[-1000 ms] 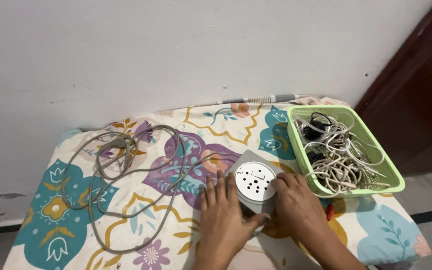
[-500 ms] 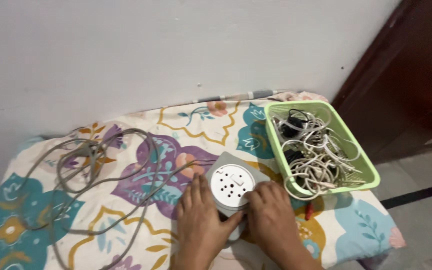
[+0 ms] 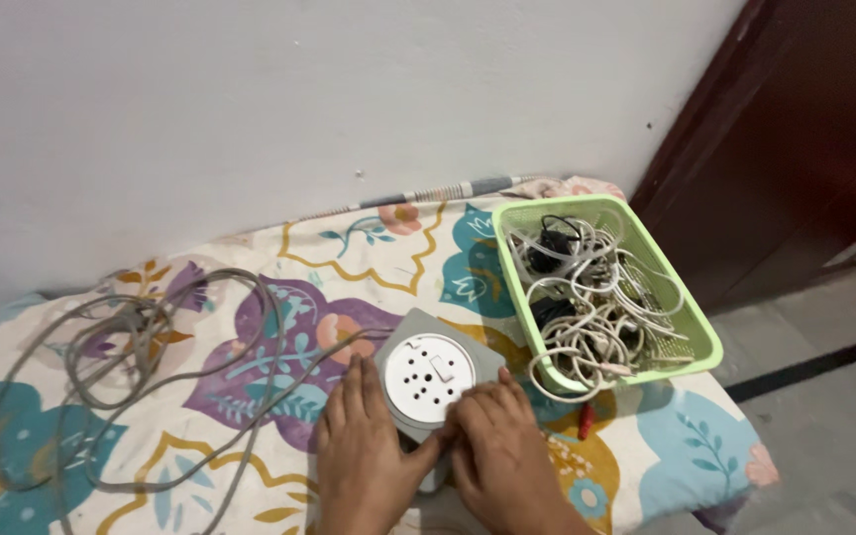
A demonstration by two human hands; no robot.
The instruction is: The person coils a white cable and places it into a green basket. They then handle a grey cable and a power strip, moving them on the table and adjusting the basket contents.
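Head view | both hands' fingers [image 3: 369, 396] flat, touching socket box [image 3: 430, 374]

A home room: floral bedsheet [image 3: 250, 357], plastered wall [image 3: 250, 109], dark wooden door [image 3: 804, 149].

Just right of your grip you have a green basket [image 3: 700, 342] on the cloth, packed with tangled white cables [image 3: 596, 317] and a black adapter [image 3: 550, 243]. A small red thing [image 3: 585, 421] lies just below the basket's near corner, close to your grip. The floral cloth [image 3: 250, 386] spreads out under everything. Beyond it you face a white wall [image 3: 299, 99]; far right stands a dark brown door [image 3: 804, 149], with grey floor [image 3: 834, 396] beneath it.
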